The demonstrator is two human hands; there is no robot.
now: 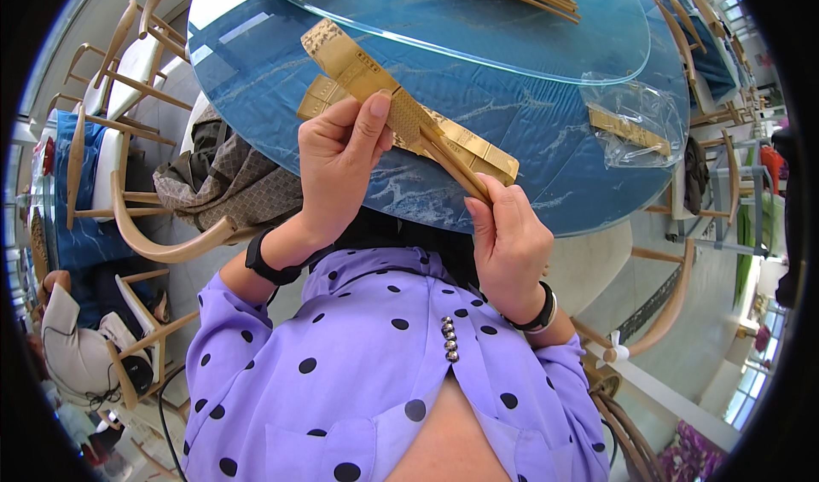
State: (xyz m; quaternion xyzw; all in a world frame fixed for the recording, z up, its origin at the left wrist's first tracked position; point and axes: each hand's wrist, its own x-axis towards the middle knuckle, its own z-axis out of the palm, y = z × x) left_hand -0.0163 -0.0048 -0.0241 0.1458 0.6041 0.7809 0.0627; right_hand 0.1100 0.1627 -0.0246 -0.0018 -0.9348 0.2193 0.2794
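Head view at frame centre, left hand (341, 162) pinched a gold paper sleeve (375, 77), right hand (509, 243) gripped wooden chopsticks (452, 162) entering it — both above the blue counter (529, 124), clear plastic bag (636, 119) at upper right.

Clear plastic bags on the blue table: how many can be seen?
1. The clear plastic bag lies on the blue table at its right side, beyond the right hand, with a gold sleeve inside. Others may be hidden outside the view.
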